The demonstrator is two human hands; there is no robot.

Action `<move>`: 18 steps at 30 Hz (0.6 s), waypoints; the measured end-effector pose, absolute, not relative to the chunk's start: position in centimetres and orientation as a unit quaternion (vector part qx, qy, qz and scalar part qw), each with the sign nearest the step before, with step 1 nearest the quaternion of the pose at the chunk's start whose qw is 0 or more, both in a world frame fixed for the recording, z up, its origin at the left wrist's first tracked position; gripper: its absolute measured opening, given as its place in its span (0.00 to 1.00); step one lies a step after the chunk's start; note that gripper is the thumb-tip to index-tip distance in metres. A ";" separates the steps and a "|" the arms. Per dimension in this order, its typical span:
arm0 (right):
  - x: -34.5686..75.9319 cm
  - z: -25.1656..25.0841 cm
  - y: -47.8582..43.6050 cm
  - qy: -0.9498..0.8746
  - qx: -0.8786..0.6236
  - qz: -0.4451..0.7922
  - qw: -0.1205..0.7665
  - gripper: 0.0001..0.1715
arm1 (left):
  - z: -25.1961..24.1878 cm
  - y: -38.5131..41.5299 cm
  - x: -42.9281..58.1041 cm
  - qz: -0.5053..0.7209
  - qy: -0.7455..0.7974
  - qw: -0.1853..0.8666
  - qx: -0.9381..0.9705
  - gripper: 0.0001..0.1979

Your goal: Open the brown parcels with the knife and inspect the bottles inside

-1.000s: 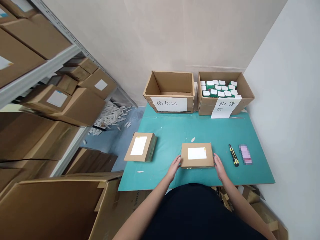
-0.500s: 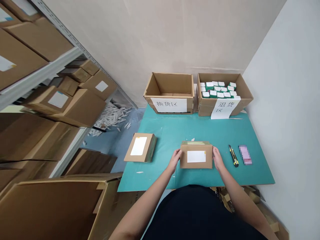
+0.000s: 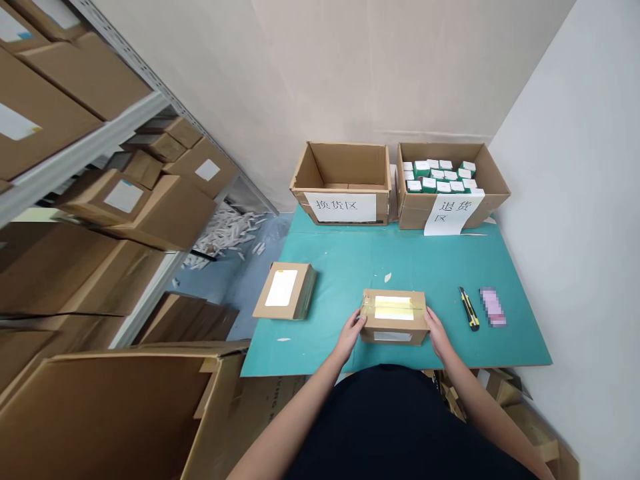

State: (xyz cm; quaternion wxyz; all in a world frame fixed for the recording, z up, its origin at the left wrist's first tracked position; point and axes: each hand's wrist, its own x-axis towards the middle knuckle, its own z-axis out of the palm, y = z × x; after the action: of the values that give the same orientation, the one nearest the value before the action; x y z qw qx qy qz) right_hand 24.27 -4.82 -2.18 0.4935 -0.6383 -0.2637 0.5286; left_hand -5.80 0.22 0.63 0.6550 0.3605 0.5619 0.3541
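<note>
My left hand (image 3: pixel 351 335) and my right hand (image 3: pixel 438 335) grip the two ends of a small cardboard parcel (image 3: pixel 394 317) near the front edge of a teal table mat (image 3: pixel 350 267). Shiny tape runs across its top over a pale label, and a white label shows on the side facing me. A second cardboard parcel (image 3: pixel 285 291) with a white label lies to the left of my left hand. To the right of my right hand lie a yellow-and-black utility knife (image 3: pixel 469 309) and a pixelated pink item (image 3: pixel 493 307).
Two open cartons with Chinese paper signs stand at the far table edge. The left carton (image 3: pixel 340 167) holds little; the right carton (image 3: pixel 440 157) holds several green-and-white boxes. Metal shelves (image 3: pixel 85 127) with cartons stand left, with loose white pieces (image 3: pixel 225 233) on the floor.
My hands have rolled the parcel towards me. Its white label has moved from the top to the side facing me, and the taped face is now on top.
</note>
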 end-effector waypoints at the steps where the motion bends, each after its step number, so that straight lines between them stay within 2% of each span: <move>1: 24.3 -2.0 -4.6 -0.261 -0.638 0.531 0.493 0.40 | 0.7 0.3 -5.6 0.358 0.555 0.659 0.359 0.39; 8: 26.0 -1.2 -1.9 -0.282 -0.605 0.542 0.510 0.43 | -0.3 2.4 -4.8 0.366 0.503 0.676 0.395 0.40; 14: 26.1 -2.8 -2.2 -0.290 -0.618 0.541 0.491 0.48 | -2.4 2.1 -4.7 0.370 0.518 0.669 0.383 0.36; 18: 25.9 -2.9 -2.7 -0.297 -0.622 0.539 0.484 0.50 | -2.8 1.4 -4.8 0.359 0.527 0.670 0.381 0.36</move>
State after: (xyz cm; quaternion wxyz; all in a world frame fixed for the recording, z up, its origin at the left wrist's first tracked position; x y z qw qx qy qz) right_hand 25.94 -2.70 -2.88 0.4836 -0.6222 -0.2973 0.5390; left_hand -4.83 1.45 -2.77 0.6696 0.3810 0.5267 0.3593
